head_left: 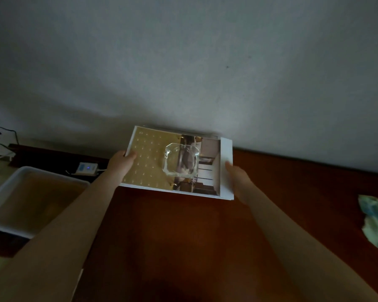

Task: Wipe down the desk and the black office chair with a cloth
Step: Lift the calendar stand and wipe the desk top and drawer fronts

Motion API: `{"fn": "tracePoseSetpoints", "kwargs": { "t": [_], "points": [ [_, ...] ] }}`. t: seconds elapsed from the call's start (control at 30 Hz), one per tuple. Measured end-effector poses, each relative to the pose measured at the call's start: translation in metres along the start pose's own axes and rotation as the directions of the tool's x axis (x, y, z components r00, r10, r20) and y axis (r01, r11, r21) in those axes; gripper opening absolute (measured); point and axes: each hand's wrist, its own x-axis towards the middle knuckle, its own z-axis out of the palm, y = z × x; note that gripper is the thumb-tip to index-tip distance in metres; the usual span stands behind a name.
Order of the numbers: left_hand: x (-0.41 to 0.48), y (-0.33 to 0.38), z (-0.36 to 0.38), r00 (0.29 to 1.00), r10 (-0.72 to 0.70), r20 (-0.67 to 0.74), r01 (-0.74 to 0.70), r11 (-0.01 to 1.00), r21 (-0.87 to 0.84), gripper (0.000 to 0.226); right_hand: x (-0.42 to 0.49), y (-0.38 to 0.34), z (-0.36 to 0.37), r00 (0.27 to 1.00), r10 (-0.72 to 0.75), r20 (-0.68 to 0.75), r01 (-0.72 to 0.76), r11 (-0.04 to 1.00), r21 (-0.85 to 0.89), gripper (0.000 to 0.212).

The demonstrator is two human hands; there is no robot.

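Note:
The dark brown wooden desk (172,236) fills the lower middle of the view, up against a grey wall. At its far edge both my hands hold a stack of printed booklets (148,162) with a clear glass ashtray (181,160) resting on top. My left hand (122,161) grips the stack's left edge, thumb on the cover. My right hand (238,182) grips its right edge. A crumpled pale green and blue cloth (375,223) lies on the desk at the far right, apart from both hands. The black office chair is out of view.
A white plastic tub (11,188) stands left of the desk. Behind it lies a small white device with a blue light (86,168), and cables (0,140) run along the wall at far left.

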Motion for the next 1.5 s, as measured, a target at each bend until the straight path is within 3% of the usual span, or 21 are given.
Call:
{"fn": "tracePoseSetpoints", "kwargs": {
  "t": [0.43,0.53,0.73,1.13,1.33,1.5],
  "points": [
    [0.008,-0.008,-0.008,0.995,-0.078,0.054,0.084,0.991,-0.107,0.040,0.005,0.010,0.007,0.997,-0.061,0.051,0.054,0.989,0.135,0.054],
    [0.005,-0.007,-0.005,0.993,-0.090,0.079,0.100,0.987,-0.130,0.031,0.008,0.013,0.003,0.997,-0.071,0.027,0.067,0.988,0.139,0.055],
    [-0.017,0.007,0.023,0.986,-0.060,0.159,0.094,0.971,-0.219,0.039,0.013,0.022,-0.028,0.997,-0.044,-0.062,0.055,0.980,0.191,0.055],
    [-0.070,0.050,0.141,0.917,0.044,0.396,0.026,0.985,-0.168,0.044,0.018,0.048,-0.169,0.960,0.010,-0.280,0.044,0.982,0.184,0.019],
    [-0.107,0.070,0.215,0.886,0.051,0.461,0.022,0.988,-0.153,0.047,0.029,0.063,-0.254,0.942,0.037,-0.335,0.025,0.983,0.180,0.012],
    [-0.127,0.083,0.259,0.898,0.029,0.440,0.050,0.985,-0.167,0.044,0.041,0.069,-0.304,0.947,0.024,-0.320,0.025,0.989,0.148,0.025]
  ]
}}
